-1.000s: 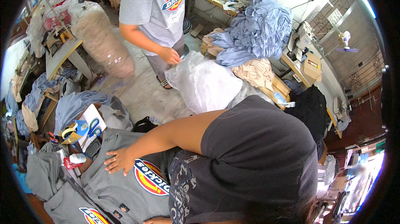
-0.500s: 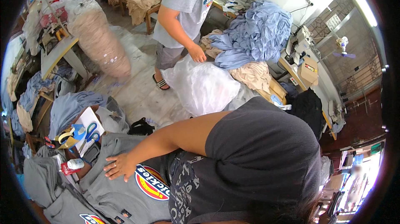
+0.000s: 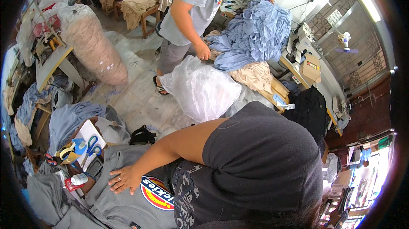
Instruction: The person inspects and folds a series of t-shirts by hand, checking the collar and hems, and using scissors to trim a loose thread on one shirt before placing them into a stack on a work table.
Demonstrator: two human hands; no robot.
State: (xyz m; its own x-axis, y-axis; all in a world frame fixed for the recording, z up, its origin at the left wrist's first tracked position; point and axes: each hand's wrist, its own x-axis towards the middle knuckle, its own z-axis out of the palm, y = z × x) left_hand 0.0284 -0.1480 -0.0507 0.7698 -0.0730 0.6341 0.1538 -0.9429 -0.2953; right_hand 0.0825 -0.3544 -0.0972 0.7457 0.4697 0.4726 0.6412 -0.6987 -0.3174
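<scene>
the gray cloth [image 3: 104,201] lies low on the left of my far-off view. my right hand [image 3: 125,179] rests flat on it, fingers a bit apart. i can't tell about my left hand, it's out of sight. blue scissors [image 3: 90,149] and a white bottle [image 3: 79,179] sit near.

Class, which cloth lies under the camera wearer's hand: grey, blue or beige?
The grey cloth with the red and yellow emblem: the right hand rests on it; the large blue heap and beige cloth lie farther off.
</scene>
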